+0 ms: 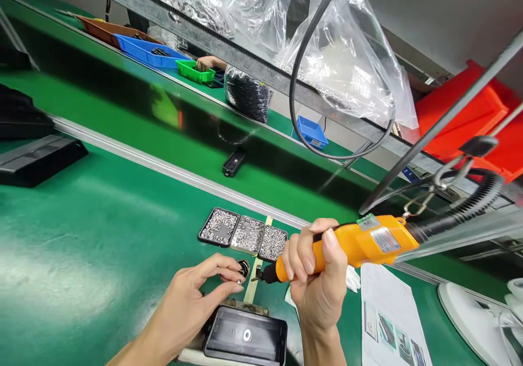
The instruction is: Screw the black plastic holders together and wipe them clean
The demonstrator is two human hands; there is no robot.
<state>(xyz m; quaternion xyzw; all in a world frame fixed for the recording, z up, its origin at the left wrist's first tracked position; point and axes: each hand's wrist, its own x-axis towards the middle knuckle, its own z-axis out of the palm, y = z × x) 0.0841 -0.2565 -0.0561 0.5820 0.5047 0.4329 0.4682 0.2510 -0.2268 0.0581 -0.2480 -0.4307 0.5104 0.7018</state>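
My right hand (316, 268) is wrapped around an orange electric screwdriver (370, 242), its black tip pointing left. A cord and a metal hook hold the tool's rear end. My left hand (204, 290) pinches a small shiny metal piece (239, 282) between thumb and fingertips, close to the bit; its exact kind is too small to tell. Behind those fingertips is a small round black dish (244, 268), partly hidden. Below both hands lies a black rectangular housing (245, 334) with a ring-shaped part on it, resting in a fixture (245, 305).
Three shallow trays of small metal hardware, a left one (219, 226), a middle one (247, 234) and a right one (273, 243), lie beyond my hands. A printed sheet (392, 314) is at right. Across the divider, a co-worker's hand (208, 62) reaches into a green bin (192, 72).
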